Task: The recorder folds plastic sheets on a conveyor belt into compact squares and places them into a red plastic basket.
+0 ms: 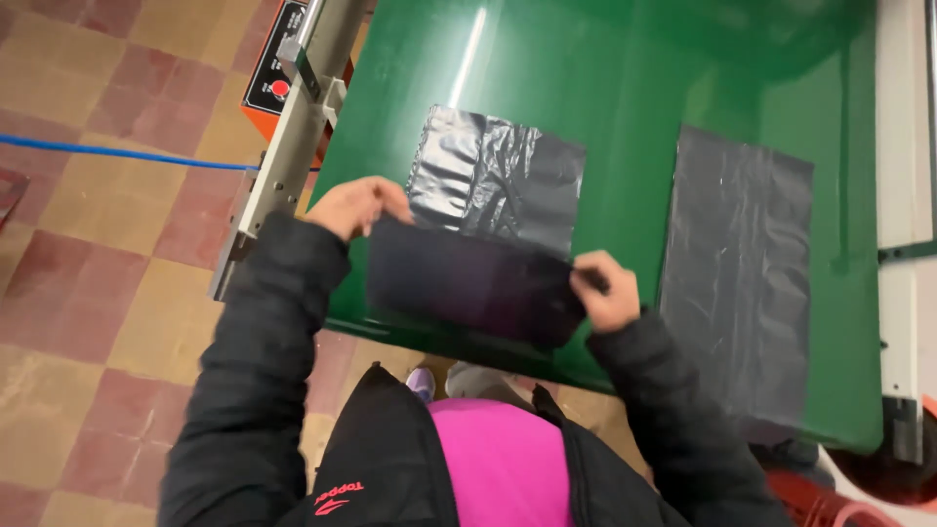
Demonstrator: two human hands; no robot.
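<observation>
A black plastic bag (493, 185) lies on the green table (605, 78), its near part folded up toward me. My left hand (356, 205) pinches the fold's left corner. My right hand (607, 290) grips the fold's right corner. Both arms wear black jacket sleeves. A second black plastic bag (737, 273) lies flat to the right, untouched.
A grey metal bar (293, 137) with an orange control box (278, 73) runs along the table's left edge. A blue cable (117, 153) crosses the tiled floor (98, 293). A white frame (903, 195) borders the right side.
</observation>
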